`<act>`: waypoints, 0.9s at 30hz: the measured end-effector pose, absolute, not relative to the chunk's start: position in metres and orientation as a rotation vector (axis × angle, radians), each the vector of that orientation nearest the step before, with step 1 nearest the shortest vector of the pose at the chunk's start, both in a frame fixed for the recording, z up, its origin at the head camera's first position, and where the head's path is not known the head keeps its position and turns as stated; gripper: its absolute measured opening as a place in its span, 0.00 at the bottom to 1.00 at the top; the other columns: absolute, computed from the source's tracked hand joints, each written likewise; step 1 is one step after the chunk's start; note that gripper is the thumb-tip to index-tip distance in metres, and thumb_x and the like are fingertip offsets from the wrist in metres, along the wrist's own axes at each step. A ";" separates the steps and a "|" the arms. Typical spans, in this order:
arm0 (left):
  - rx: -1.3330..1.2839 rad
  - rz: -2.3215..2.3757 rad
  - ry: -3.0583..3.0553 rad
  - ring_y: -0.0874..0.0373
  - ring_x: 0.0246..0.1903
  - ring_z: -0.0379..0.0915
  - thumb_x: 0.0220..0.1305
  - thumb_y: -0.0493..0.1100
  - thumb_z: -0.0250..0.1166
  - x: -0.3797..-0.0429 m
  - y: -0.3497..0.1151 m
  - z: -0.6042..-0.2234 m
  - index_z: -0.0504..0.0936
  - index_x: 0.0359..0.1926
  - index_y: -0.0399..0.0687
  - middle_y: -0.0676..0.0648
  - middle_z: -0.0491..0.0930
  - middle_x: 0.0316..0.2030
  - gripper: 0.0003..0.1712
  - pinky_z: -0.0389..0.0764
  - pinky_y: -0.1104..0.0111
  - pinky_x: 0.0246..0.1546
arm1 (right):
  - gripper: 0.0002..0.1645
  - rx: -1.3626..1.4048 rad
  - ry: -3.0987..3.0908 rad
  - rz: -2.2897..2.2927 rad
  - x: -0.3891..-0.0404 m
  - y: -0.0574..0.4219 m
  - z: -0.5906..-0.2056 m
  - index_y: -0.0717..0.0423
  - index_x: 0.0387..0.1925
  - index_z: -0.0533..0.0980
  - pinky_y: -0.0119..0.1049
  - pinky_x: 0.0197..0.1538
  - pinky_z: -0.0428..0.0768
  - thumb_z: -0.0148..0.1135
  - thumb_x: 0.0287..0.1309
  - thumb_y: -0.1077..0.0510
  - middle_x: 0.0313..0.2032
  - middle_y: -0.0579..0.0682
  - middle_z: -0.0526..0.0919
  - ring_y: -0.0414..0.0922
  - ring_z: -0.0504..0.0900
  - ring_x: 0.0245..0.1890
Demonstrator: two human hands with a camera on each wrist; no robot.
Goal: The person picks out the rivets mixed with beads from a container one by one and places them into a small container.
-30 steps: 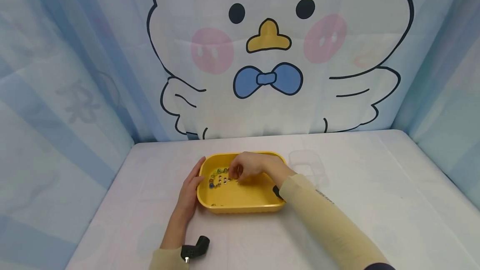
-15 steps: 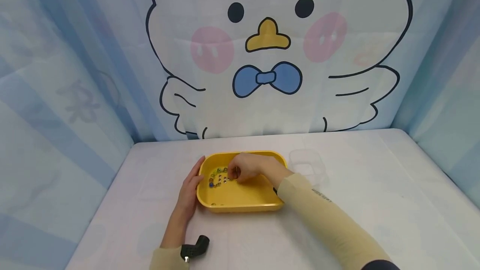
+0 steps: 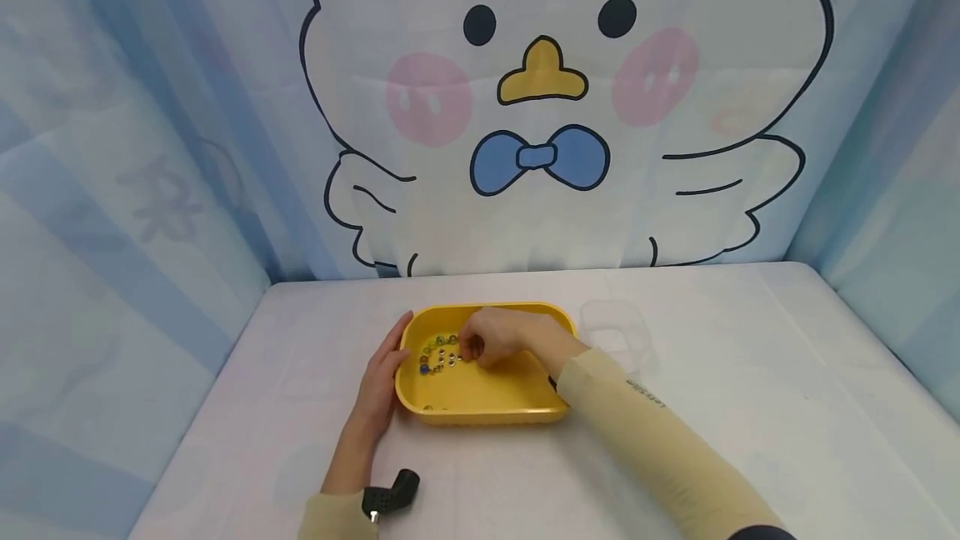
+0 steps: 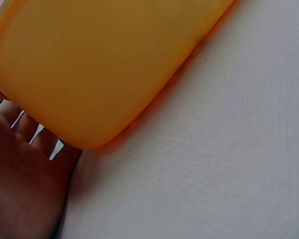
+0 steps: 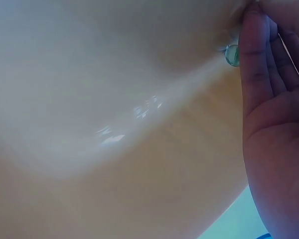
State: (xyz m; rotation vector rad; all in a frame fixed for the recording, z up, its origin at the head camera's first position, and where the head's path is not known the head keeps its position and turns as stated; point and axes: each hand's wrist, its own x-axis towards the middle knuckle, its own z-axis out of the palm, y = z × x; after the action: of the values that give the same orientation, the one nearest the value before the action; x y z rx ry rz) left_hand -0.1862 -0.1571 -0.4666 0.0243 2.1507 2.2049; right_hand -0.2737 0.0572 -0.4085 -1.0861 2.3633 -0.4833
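Observation:
A yellow tray [image 3: 487,394] sits on the white tabletop. My left hand [image 3: 375,386] holds its left end, thumb over the rim and fingers along the outer wall. Inside, several glass marbles [image 3: 425,360] form a curved row at the left. Several small shiny pieces [image 3: 452,359] lie within that curve. My right hand [image 3: 497,335] reaches into the tray with fingers bent down and fingertips together beside these pieces. In the right wrist view a greenish marble [image 5: 232,55] shows beside the fingers; I cannot tell what lies between the fingertips.
A clear plastic container [image 3: 618,332] stands right of the tray, near the back. A few tiny pieces [image 3: 429,408] lie by the tray's front left corner. A curtain [image 3: 540,215] with a printed cartoon bird hangs behind the table, with more curtain at both sides.
My right hand has shifted very slightly within the tray, still near the small shiny pieces. The left hand stays at the tray's left end.

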 end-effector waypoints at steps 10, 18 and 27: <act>0.020 2.206 2.149 0.59 0.77 0.40 0.75 0.38 0.42 -0.185 -0.156 -0.464 0.57 0.79 0.54 0.55 0.51 0.78 0.33 0.44 0.58 0.75 | 0.11 -1.077 2.332 -0.551 -0.274 0.060 -0.408 0.50 0.34 0.83 0.29 0.38 0.77 0.65 0.57 0.69 0.31 0.40 0.81 0.37 0.76 0.32; 0.015 2.218 2.143 0.58 0.77 0.41 0.74 0.38 0.42 -0.185 -0.156 -0.465 0.57 0.79 0.54 0.54 0.51 0.78 0.34 0.44 0.58 0.75 | 0.09 -1.070 2.313 -0.640 -0.276 0.060 -0.408 0.52 0.34 0.83 0.29 0.38 0.77 0.64 0.57 0.68 0.32 0.42 0.81 0.38 0.76 0.32; 0.024 2.213 2.148 0.57 0.77 0.40 0.74 0.38 0.42 -0.185 -0.156 -0.465 0.57 0.79 0.53 0.53 0.50 0.78 0.34 0.44 0.58 0.75 | 0.06 -1.027 2.303 -0.702 -0.275 0.063 -0.404 0.54 0.35 0.84 0.29 0.40 0.78 0.65 0.59 0.66 0.35 0.47 0.83 0.38 0.77 0.33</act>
State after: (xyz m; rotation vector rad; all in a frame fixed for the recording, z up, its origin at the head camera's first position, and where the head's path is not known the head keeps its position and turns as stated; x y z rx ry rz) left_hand -0.1846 -0.1560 -0.4645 0.0240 2.1485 2.2133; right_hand -0.2750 0.0631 -0.4038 -1.0267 2.3028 -0.7017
